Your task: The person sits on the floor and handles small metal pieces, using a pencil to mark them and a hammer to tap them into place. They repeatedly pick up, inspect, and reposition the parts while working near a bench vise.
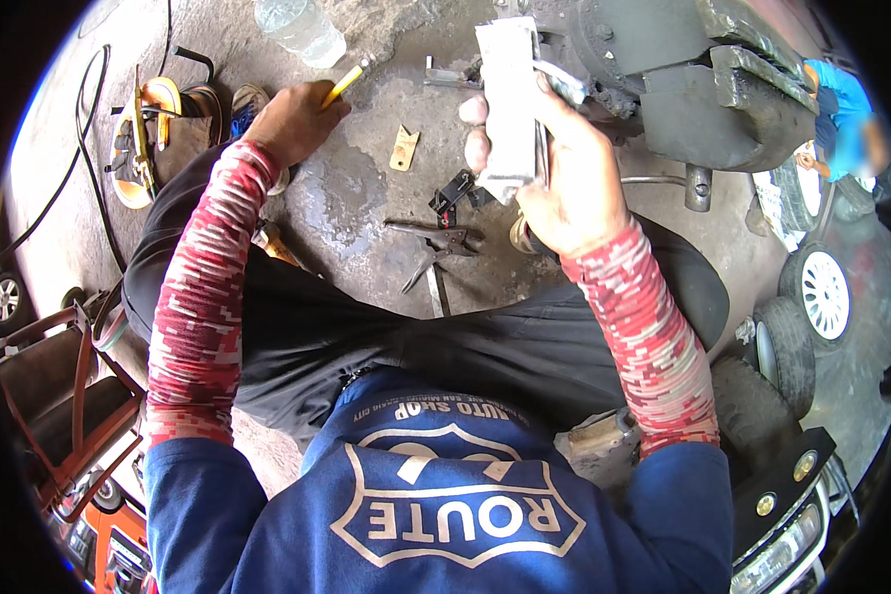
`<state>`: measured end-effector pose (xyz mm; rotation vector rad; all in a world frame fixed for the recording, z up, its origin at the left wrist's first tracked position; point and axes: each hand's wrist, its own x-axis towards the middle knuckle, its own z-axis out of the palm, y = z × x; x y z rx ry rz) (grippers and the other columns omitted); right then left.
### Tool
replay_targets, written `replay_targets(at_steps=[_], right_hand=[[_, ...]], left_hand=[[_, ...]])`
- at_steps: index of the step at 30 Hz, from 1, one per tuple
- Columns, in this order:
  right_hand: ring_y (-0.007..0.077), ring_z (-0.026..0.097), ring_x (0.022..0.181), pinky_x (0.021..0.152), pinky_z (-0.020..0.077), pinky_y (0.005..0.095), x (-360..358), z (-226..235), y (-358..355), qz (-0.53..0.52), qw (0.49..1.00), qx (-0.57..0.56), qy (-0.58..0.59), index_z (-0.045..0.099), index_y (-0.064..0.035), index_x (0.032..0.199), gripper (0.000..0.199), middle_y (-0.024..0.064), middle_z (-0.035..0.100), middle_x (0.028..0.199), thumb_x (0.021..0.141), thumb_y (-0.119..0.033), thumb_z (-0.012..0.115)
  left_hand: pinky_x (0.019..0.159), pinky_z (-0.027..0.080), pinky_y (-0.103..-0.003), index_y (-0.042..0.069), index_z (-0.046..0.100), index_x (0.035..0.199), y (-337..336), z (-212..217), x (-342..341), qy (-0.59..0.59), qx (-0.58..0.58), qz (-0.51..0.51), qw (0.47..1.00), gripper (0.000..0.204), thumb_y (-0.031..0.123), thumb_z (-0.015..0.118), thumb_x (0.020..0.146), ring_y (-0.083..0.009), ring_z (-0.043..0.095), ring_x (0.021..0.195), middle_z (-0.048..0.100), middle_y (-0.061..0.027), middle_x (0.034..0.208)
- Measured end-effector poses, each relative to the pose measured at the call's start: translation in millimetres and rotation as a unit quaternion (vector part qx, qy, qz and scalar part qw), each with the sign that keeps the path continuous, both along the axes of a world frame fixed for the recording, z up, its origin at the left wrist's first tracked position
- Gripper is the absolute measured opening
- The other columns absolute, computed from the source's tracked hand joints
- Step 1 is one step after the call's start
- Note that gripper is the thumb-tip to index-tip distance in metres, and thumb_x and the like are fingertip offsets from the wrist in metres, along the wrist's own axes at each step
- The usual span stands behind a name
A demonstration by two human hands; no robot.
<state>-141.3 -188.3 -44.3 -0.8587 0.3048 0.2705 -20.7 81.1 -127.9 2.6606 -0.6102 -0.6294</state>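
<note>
My left hand [295,121], reaching out over the floor, is closed around a thin yellow stick [344,85] like a pencil, its pale tip pointing away to the upper right. Raised on the right, my right hand [572,188] grips a bright rectangular metal piece [511,104], held upright with the thumb on its right side. Glare washes out its detail. On the concrete between my knees lie locking pliers [436,238], a small black part [452,193] and a flat tan plate [404,148] with a notched end.
A large dark metal vise [728,99] stands at the upper right. A clear water container [302,32] is at the top. Left lie a tool bag [163,139] and a black cable [79,129]. Wheels [824,295] and another person [846,124] are at the right.
</note>
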Motion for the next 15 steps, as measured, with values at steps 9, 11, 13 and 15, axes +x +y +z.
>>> replay_targets(at_steps=[9,11,13,15], right_hand=[[0.0228,0.068,0.081,0.075,0.0556,0.0344,-19,-10,-26,-0.079,0.994,0.041,0.060,0.057,-0.0057,0.120,0.030,0.0133,0.069,0.099,0.103,-0.029,0.049],[0.0230,0.067,0.081,0.073,0.0559,0.0349,-19,-11,-29,-0.074,0.992,0.069,0.077,0.057,-0.0063,0.119,0.029,0.0133,0.069,0.098,0.103,-0.029,0.050],[0.0230,0.067,0.079,0.069,0.0560,0.0350,-21,-8,-32,-0.077,0.990,0.063,0.104,0.057,-0.0068,0.116,0.027,0.0132,0.068,0.096,0.100,-0.028,0.054],[0.0226,0.063,0.081,0.074,0.0528,0.0365,-22,-5,-34,-0.068,0.989,0.059,0.118,0.057,-0.0058,0.118,0.029,0.0117,0.065,0.098,0.098,-0.027,0.054]], left_hand=[[0.077,0.050,-0.054,0.003,0.060,0.104,-17,-25,-3,-0.021,-0.052,0.001,0.998,0.024,0.022,0.048,0.095,-0.0473,0.064,0.085,0.066,-0.0288,0.088],[0.079,0.051,-0.053,0.005,0.065,0.103,-23,-48,-3,-0.014,-0.046,0.006,0.999,0.023,0.019,0.050,0.091,-0.0457,0.065,0.085,0.067,-0.0258,0.088],[0.080,0.053,-0.050,0.007,0.069,0.101,-24,-80,-3,0.010,-0.043,-0.001,0.999,0.023,0.018,0.054,0.087,-0.0431,0.066,0.087,0.069,-0.0225,0.089],[0.080,0.054,-0.047,0.009,0.072,0.097,-27,-120,-4,0.041,-0.029,-0.002,0.999,0.022,0.018,0.058,0.083,-0.0402,0.068,0.088,0.070,-0.0203,0.090]])
